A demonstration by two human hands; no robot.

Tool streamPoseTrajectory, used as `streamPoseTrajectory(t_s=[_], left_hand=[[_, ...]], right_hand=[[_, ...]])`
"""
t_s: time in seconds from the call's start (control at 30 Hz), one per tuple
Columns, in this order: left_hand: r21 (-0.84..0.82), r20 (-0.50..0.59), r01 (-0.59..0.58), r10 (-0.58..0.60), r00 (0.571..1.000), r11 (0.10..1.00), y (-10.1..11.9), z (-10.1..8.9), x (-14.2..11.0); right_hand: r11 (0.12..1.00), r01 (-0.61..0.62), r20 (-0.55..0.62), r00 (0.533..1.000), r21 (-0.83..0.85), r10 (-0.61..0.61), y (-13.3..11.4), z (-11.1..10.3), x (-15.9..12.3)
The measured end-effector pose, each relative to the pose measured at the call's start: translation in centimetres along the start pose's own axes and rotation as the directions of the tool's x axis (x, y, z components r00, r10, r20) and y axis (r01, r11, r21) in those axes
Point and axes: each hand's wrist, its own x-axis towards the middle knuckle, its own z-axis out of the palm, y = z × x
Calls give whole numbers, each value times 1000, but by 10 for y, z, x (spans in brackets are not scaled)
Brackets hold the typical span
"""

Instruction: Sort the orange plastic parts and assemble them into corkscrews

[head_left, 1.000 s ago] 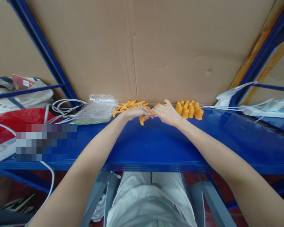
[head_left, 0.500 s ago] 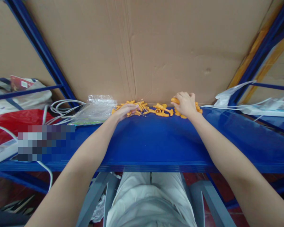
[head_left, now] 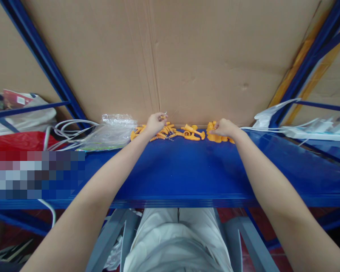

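Note:
My left hand [head_left: 155,124] is raised over the left heap of orange plastic pieces [head_left: 164,131], thumb and fingers pinched together. Small silvery pieces [head_left: 166,113], perhaps screws, poke out at its fingertips. More silvery bits [head_left: 169,139] lie loose among the orange parts below. My right hand [head_left: 226,127] is closed with its fingertips on the right heap of rounded orange pieces [head_left: 214,134], gripping at its top; the exact piece is partly hidden. Between the hands lie orange handle-shaped and ring-shaped parts [head_left: 193,133].
A cardboard wall [head_left: 204,68] stands behind the blue shelf [head_left: 184,170]. On the left are a clear plastic bag [head_left: 110,132], white cables [head_left: 70,126] and a red bag [head_left: 19,141]. A white power strip [head_left: 314,132] lies on the right.
My left hand has lifted off the left heap, moving up and slightly right, with silvery pieces at its fingertips. My right hand has lowered; the rounded piece it held is no longer raised.

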Motion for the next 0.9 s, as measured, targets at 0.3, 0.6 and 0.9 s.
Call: streamPoseTrajectory(t_s=[0.3, 0.6, 0.9], left_hand=[[595, 115, -74, 5, 993, 800, 7, 21, 15], [793, 342, -194, -159, 926, 578, -1, 44, 13], [801, 389, -183, -265, 882, 570, 6, 48, 21]], right_hand=[[993, 33, 61, 998, -110, -27, -8, 21, 0], [991, -57, 58, 996, -121, 64, -13, 21, -6], [981, -69, 15, 997, -182, 73, -22, 11, -17]])
